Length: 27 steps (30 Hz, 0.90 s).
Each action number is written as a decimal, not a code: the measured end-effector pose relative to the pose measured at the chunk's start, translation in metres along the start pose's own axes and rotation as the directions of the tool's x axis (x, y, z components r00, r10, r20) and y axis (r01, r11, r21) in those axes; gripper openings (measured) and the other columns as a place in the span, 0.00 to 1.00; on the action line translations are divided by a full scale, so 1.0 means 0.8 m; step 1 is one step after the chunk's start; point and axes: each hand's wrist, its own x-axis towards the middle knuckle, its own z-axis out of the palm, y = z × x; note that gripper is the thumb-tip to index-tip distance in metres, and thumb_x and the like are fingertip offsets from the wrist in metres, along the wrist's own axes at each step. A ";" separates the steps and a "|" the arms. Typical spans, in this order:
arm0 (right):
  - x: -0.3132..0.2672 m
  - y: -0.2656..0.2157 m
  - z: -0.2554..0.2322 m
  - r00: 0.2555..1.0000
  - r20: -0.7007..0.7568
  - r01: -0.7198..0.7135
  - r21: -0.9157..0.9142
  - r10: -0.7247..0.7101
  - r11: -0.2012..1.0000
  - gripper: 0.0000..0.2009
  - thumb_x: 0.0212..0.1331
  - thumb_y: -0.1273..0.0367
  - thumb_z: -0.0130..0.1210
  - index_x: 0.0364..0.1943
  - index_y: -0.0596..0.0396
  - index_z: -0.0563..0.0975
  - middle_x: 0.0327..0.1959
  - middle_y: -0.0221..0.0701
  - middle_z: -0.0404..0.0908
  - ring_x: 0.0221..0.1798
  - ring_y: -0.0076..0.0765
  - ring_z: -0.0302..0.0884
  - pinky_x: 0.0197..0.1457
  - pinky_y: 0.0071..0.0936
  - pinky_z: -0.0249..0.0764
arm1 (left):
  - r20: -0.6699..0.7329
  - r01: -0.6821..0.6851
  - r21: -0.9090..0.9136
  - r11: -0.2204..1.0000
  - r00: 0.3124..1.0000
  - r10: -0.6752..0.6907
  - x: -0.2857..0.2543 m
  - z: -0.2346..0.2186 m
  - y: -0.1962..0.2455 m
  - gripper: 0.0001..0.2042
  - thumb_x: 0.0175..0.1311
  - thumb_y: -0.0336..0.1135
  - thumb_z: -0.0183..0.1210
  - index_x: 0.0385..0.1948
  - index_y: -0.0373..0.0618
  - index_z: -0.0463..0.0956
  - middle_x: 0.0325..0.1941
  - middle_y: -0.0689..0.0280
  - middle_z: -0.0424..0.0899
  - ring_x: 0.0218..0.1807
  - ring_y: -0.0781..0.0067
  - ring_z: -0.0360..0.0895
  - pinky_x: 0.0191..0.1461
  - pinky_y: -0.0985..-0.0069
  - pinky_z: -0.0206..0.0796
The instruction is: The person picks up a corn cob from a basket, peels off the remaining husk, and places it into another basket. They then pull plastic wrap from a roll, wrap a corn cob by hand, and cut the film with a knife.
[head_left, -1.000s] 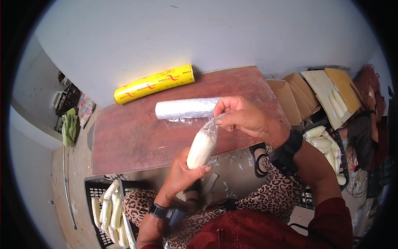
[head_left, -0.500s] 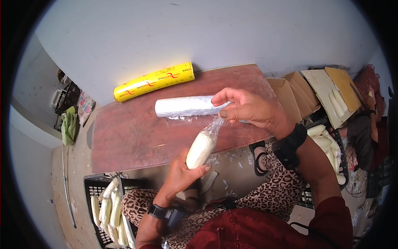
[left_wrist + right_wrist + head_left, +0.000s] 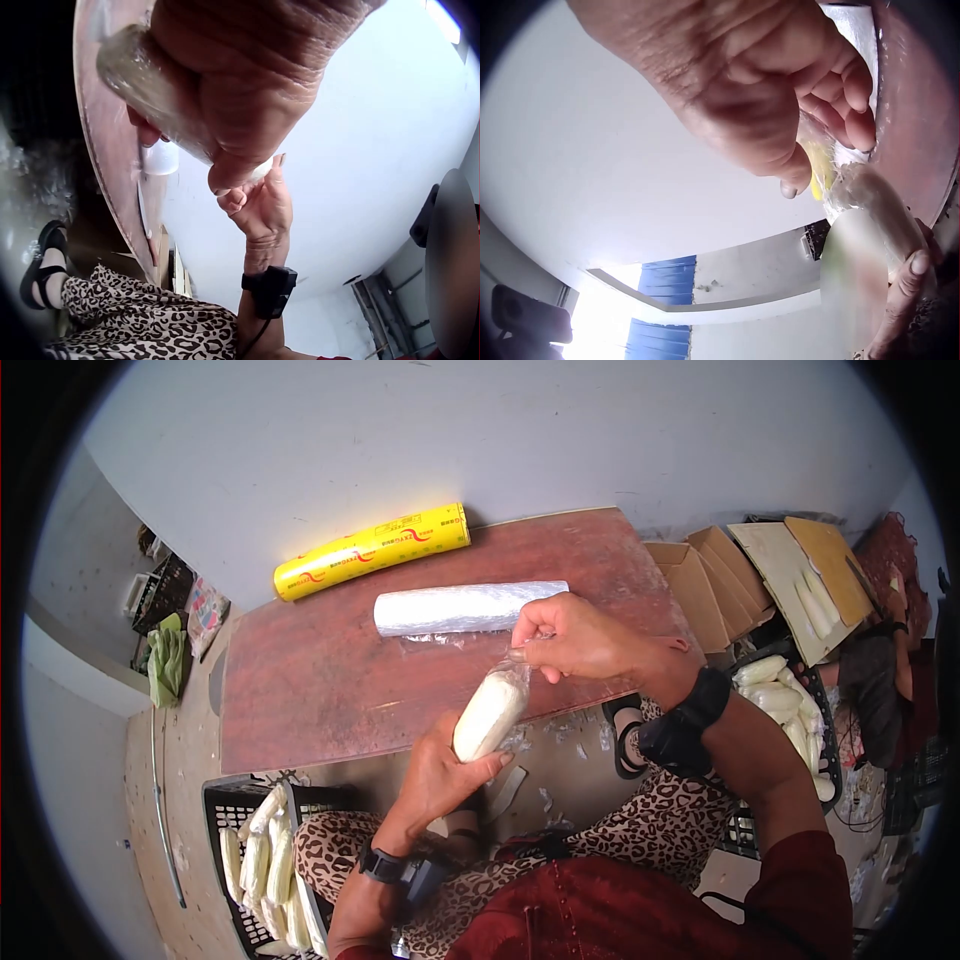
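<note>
In the head view, my left hand grips the lower part of a pale, long vegetable wrapped in clear plastic film. The vegetable is held tilted over the table's front edge, its upper end leaning right. My right hand pinches the gathered film above that end. In the left wrist view, the left hand curls round the wrapped vegetable. The right wrist view has the loose film bunched by the right fingertips. Just behind the right hand lies a roll of cling film.
A yellow printed roll lies at the back of the reddish table. Black crates of pale vegetables stand at left and right. Cardboard boxes are beyond the table's right end. Another person's arm shows at far right.
Half a second ago the right hand was raised with its fingers more spread at the film's end; now it is lower and pinches the film closer to the vegetable. The left hand keeps its grip.
</note>
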 end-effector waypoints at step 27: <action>0.004 -0.014 -0.037 0.937 -0.345 0.126 0.181 -0.057 0.975 0.09 0.64 0.66 0.57 0.38 0.58 0.73 0.29 0.26 0.75 0.25 0.15 0.70 0.23 0.13 0.65 | -0.140 -0.064 0.147 0.987 0.986 0.085 -0.002 -0.006 0.009 0.22 0.50 0.38 0.71 0.42 0.36 0.74 0.32 0.58 0.83 0.35 0.72 0.79 0.40 0.72 0.72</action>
